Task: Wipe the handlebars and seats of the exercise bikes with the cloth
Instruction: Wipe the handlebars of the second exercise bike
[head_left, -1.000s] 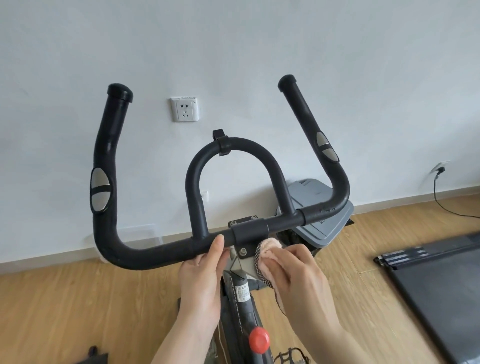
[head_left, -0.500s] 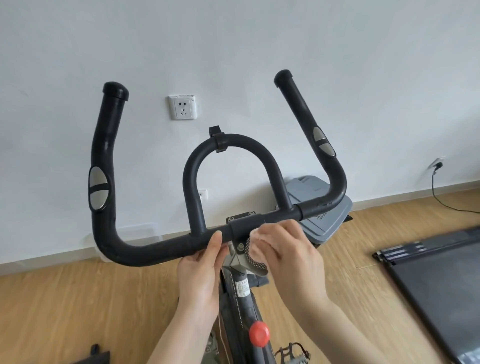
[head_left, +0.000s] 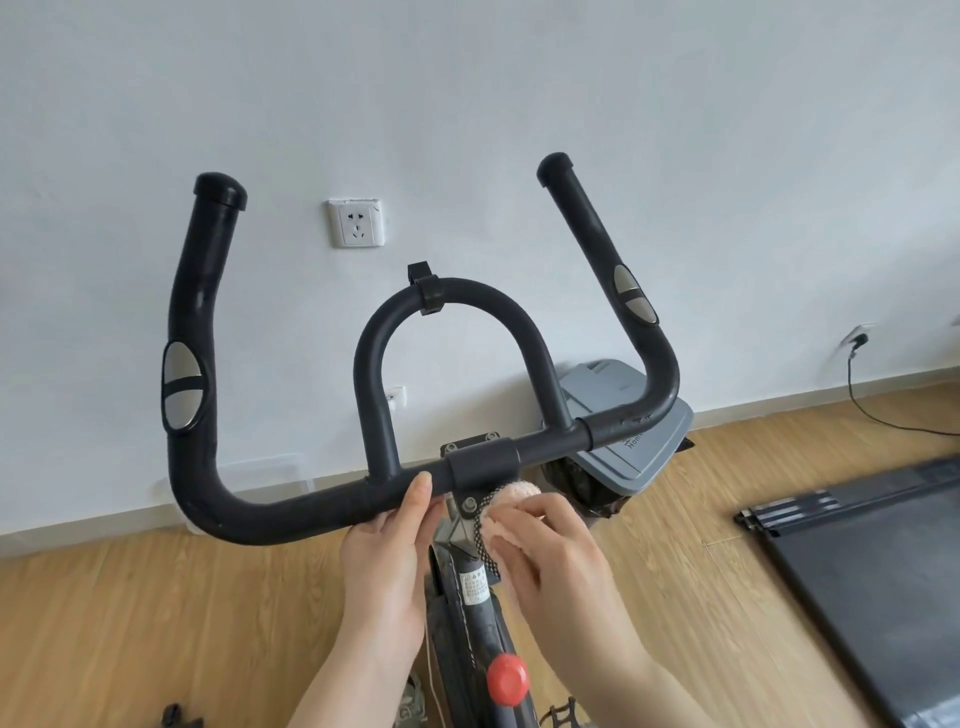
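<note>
You stand over a light wooden plank floor (head_left: 156, 623) that meets a pale skirting along the wall. On your right a flat black treadmill-like deck (head_left: 872, 582) lies on the boards, and beyond it a black cable (head_left: 883, 422) trails across them from the wall. Straight ahead a grey plastic unit (head_left: 641, 441) sits against the wall, partly hidden, with a clear plastic box (head_left: 260, 473) by the skirting to your left. The exercise bike (head_left: 467, 623) drops toward the boards just below you, its foot out of view, and a small dark object (head_left: 179, 717) shows at the bottom left edge.
</note>
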